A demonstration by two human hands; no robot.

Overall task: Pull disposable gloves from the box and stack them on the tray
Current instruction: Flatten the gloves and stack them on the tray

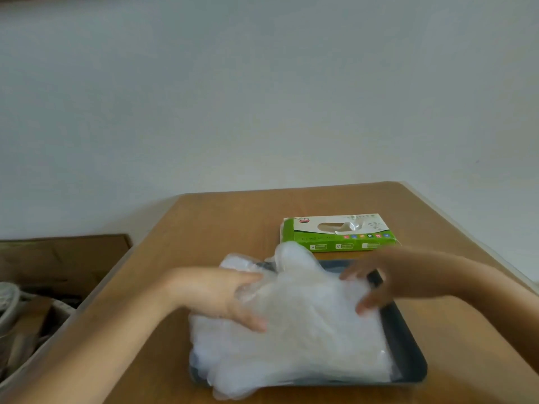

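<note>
Where the stack of disposable gloves (303, 325) lies, it covers most of the dark tray (408, 348), which sits on the wooden desk (204, 225) near the front edge. The stack is clear, crinkled film. Its long axis runs from the near left to the far right of the tray. The glove fingers point to the near left, where their tips hang over the tray's front rim onto the desk. One rounded lobe of film points away, toward the far rim, and more film spills over the far left corner.

The left hand (221, 295) rests on the left side of the stack, fingers extended and released. The thumb lies on top, and film partly covers the other fingers. The right hand (376, 284) is blurred. Its fingers are spread and only slightly bent, with the tips touching the right edge of the stack over the tray's right rim. A grasp is not evident.

The green and white glove box (338, 234) lies flat just beyond the tray. A tuft of film stands out of its top opening. A brown cardboard carton (61, 258) stands beside the desk at left.
</note>
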